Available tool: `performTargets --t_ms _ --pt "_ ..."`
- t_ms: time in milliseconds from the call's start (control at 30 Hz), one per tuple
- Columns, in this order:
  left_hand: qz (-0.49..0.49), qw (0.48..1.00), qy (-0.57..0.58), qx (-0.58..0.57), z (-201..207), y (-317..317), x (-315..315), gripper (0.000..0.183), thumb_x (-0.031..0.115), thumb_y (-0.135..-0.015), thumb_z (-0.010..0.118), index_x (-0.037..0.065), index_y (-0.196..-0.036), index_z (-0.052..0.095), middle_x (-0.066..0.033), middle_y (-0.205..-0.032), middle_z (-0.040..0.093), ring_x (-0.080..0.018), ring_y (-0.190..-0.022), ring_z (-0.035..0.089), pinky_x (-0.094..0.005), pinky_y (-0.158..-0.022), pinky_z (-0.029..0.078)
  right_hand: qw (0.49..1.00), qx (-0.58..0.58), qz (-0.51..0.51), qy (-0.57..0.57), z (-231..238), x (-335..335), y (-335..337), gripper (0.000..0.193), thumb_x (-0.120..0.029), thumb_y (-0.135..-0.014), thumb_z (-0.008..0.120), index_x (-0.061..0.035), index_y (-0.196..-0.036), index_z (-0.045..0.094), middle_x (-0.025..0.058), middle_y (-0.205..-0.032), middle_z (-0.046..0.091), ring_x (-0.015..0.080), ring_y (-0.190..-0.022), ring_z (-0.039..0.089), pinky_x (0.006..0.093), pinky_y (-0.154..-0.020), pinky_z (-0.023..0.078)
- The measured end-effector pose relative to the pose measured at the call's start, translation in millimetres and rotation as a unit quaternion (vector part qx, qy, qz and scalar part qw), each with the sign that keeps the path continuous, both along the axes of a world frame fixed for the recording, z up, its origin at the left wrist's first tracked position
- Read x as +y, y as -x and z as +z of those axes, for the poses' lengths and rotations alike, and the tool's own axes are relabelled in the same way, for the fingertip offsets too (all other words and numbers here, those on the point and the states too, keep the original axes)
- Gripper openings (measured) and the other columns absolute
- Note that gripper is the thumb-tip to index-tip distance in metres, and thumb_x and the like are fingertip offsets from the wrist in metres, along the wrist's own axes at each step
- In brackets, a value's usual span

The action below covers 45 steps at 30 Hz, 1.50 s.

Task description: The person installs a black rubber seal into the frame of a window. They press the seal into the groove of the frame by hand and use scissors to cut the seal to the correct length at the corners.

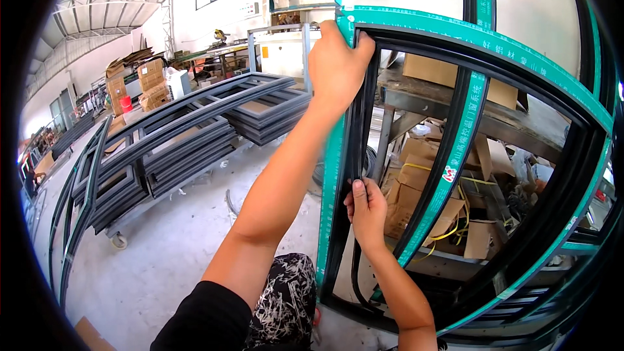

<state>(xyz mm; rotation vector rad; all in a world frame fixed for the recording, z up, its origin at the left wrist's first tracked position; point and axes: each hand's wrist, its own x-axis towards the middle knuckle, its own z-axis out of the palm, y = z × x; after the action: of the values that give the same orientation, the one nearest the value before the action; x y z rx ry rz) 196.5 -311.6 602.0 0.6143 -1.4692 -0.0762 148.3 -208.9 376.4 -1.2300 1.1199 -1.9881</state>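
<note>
A tall black window frame [331, 205] with green printed film on its faces stands upright in front of me. My left hand [337, 62] is closed around its upper left corner, with the thumb pressed at the inner edge. Lower down the same upright, my right hand [367, 211] pinches a thin black rubber sealing strip [355, 274] between thumb and fingers. Below that hand the strip hangs loose and curves toward the bottom of the frame. A film-covered middle bar [448, 166] divides the frame.
Stacked dark grey frames [188, 156] lie on a wheeled cart to the left. Long green-edged profiles [81, 195] lean beside them. Behind the window frame is a metal rack [416, 91] with cardboard boxes [409, 188] and yellow straps. A white machine [283, 55] stands farther back.
</note>
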Motion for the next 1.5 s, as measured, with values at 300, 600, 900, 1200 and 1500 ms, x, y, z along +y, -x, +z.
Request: performTargets --t_ms 300,600,900,1200,1500 --pt "-0.121 0.992 -0.029 0.023 -109 -16 24 0.040 0.018 -0.089 0.068 -0.003 -0.115 0.047 -0.0174 -0.083 0.064 -0.0293 -0.070 0.064 -0.0390 -0.068 0.051 1.000 -0.003 0.002 -0.026 -4 -20 4 0.035 -0.031 -0.105 0.052 -0.0013 -0.090 0.061 -0.0004 -0.060 0.053 0.0051 -0.050 0.045 0.0220 -0.046 0.035" --pt "-0.069 0.997 -0.039 0.022 -103 -8 23 0.033 0.018 -0.090 0.067 -0.004 -0.106 0.047 -0.0189 -0.076 0.063 -0.0352 -0.064 0.063 -0.0425 -0.061 0.050 0.992 0.058 -0.109 -0.002 -3 -33 1 0.041 -0.031 -0.105 0.051 0.0009 -0.079 0.057 0.0029 -0.056 0.051 0.0097 -0.051 0.050 0.0278 -0.049 0.039" --pt "-0.117 0.993 0.011 0.031 -119 -11 17 0.035 0.012 -0.087 0.067 -0.002 -0.111 0.047 -0.0146 -0.078 0.063 -0.0267 -0.066 0.063 -0.0380 -0.063 0.050 0.989 0.076 -0.124 0.022 -1 -35 4 0.037 -0.026 -0.105 0.052 0.0028 -0.082 0.058 0.0055 -0.057 0.052 0.0122 -0.052 0.051 0.0289 -0.051 0.041" --pt "-0.124 0.992 -0.033 0.011 -133 -14 21 0.033 0.013 -0.087 0.067 -0.003 -0.109 0.047 -0.0212 -0.082 0.063 -0.0373 -0.069 0.064 -0.0431 -0.062 0.050 0.991 0.083 -0.107 0.013 0 -35 7 0.035 -0.026 -0.104 0.053 0.0026 -0.085 0.060 0.0052 -0.058 0.053 0.0124 -0.051 0.052 0.0292 -0.051 0.042" --pt "-0.109 0.991 -0.070 0.025 -152 -14 29 0.035 0.016 -0.088 0.068 -0.004 -0.110 0.050 -0.0232 -0.077 0.064 -0.0424 -0.069 0.065 -0.0445 -0.063 0.051 0.989 0.102 -0.106 0.001 0 -35 11 0.033 -0.023 -0.105 0.051 0.0013 -0.084 0.060 0.0051 -0.058 0.054 0.0129 -0.051 0.050 0.0299 -0.051 0.042"
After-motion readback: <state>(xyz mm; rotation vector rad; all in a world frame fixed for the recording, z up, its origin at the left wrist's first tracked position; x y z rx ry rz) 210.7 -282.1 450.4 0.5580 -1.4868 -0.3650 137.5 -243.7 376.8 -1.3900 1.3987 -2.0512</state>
